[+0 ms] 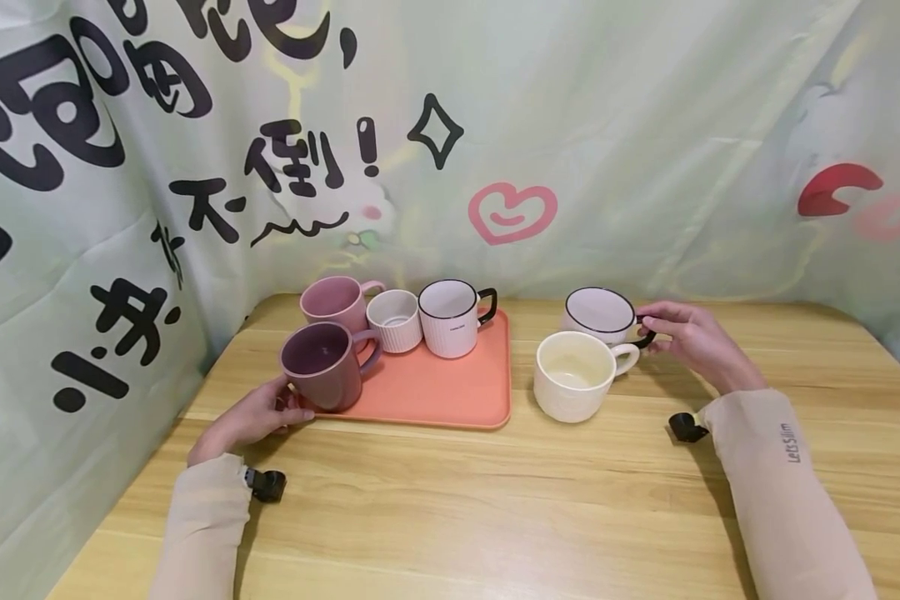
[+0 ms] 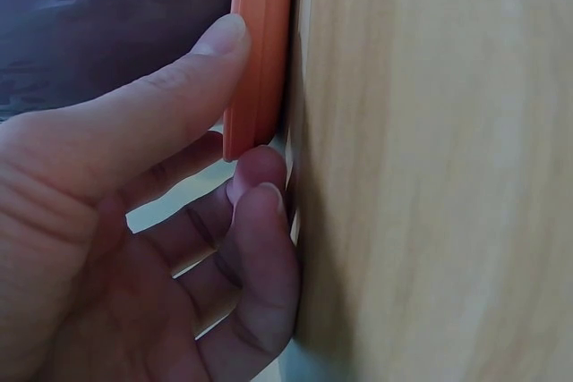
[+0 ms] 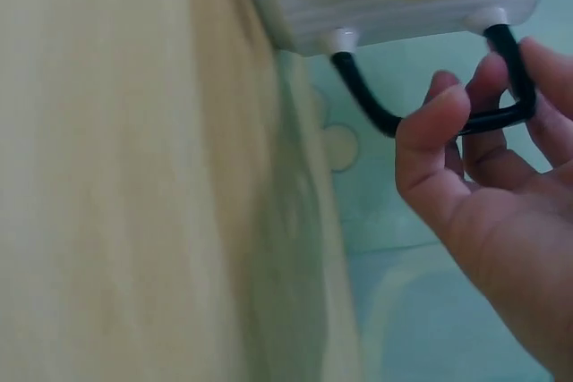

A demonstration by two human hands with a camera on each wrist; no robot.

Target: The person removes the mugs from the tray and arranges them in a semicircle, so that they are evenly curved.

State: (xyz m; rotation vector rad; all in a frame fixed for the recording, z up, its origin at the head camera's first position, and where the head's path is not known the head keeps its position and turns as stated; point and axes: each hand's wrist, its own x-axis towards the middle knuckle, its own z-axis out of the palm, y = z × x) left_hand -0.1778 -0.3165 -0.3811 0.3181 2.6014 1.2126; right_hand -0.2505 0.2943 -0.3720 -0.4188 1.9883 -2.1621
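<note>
At the left, my left hand (image 1: 251, 414) holds the near left corner of an orange tray (image 1: 435, 387). In the left wrist view the thumb (image 2: 192, 69) presses on the tray's rim (image 2: 261, 51) and the other fingers curl by its corner. A dark purple mug (image 1: 322, 375) stands on the tray beside that hand. Over on the right, my right hand (image 1: 693, 337) grips the black handle (image 3: 363, 91) of a white mug (image 1: 600, 312) with a black rim. A cream mug (image 1: 570, 396) stands in front and partly hides it.
Also on the tray are a pink mug (image 1: 337, 304), a small ribbed white cup (image 1: 396, 333) and another black-rimmed white mug (image 1: 450, 329). The wooden table (image 1: 450, 508) meets a printed curtain (image 1: 607, 142) at the back and left.
</note>
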